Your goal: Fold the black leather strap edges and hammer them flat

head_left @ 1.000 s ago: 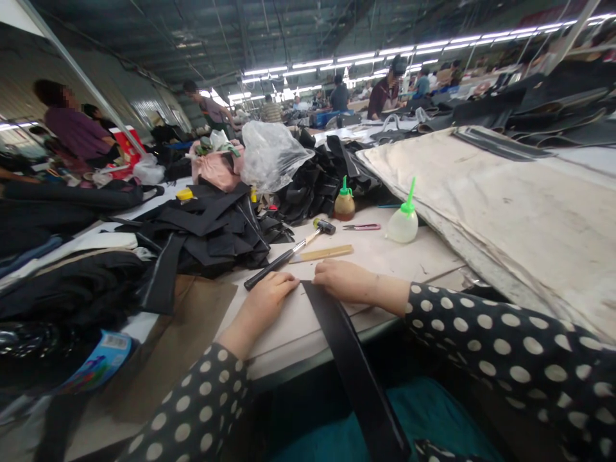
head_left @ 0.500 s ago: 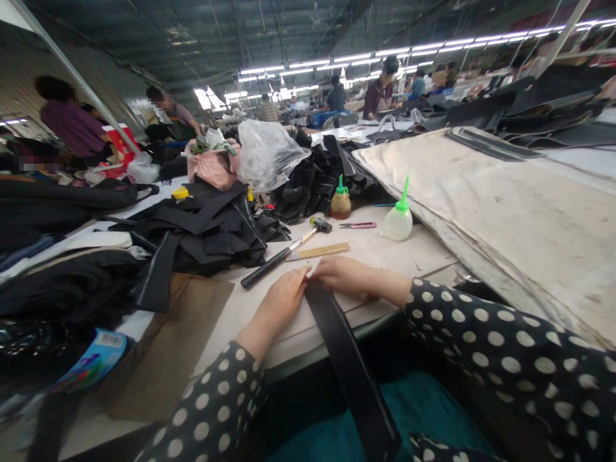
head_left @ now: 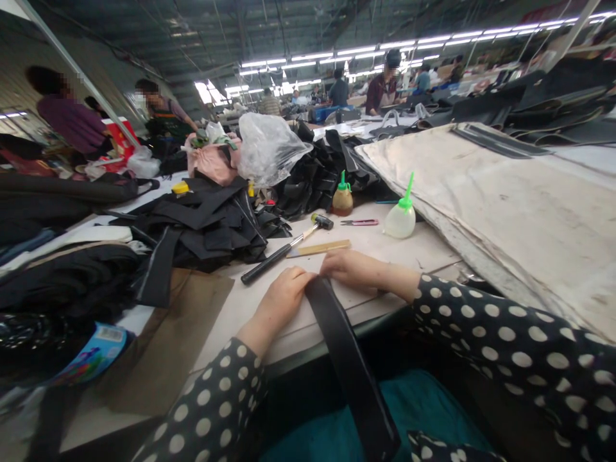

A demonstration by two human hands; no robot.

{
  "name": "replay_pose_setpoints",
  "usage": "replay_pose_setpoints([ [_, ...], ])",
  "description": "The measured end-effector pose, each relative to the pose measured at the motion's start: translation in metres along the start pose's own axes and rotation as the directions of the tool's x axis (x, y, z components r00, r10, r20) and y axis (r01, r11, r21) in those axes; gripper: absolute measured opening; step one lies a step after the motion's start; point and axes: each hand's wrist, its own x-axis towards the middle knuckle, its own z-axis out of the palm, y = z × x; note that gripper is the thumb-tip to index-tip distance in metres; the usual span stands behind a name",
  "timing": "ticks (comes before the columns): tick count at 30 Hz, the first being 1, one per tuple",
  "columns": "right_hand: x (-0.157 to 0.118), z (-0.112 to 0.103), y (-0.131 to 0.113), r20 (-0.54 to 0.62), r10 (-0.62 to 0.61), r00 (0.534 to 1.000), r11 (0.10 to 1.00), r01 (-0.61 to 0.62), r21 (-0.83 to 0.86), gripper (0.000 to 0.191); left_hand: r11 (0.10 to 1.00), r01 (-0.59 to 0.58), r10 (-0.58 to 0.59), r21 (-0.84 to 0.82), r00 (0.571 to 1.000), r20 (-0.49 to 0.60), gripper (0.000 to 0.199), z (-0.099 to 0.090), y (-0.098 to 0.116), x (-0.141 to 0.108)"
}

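Note:
A long black strip (head_left: 347, 359) runs from the table edge down over my lap. Its far end lies between my two hands. My left hand (head_left: 285, 296) is closed on the left corner of that end, fingertips pressed together. My right hand (head_left: 347, 268) pinches the same end from the right, its fingers curled. Just beyond them lie a flat yellowish strip (head_left: 321, 248) and a hammer (head_left: 269, 264) with a black grip. Farther back are small snips (head_left: 359, 222), a bottle of amber liquid (head_left: 342, 201) and a pale bottle with a green spout (head_left: 401, 220).
Black cut pieces (head_left: 206, 221) are heaped at the left, near a brown sheet (head_left: 163, 353). A clear plastic bag (head_left: 272, 149) and a pink bag (head_left: 212, 160) stand behind. A large pale board (head_left: 510, 205) fills the right. Several people work in the background.
My right hand has shifted slightly right, leaving a little more of the strip's end showing between my hands. The view has moved slightly.

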Motion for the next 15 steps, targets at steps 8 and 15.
replay_pose_setpoints([
  [8,-0.002,0.003,-0.007,0.059,-0.018,0.998,0.977,0.030,-0.211,0.022,0.997,-0.020,0.009,0.074,0.988,0.155,0.030,-0.011,0.005,0.008],
  [15,-0.003,0.012,-0.018,0.045,0.058,0.997,0.951,-0.041,-0.307,0.022,0.995,-0.014,-0.007,0.099,0.977,0.215,0.017,-0.022,0.012,0.022],
])
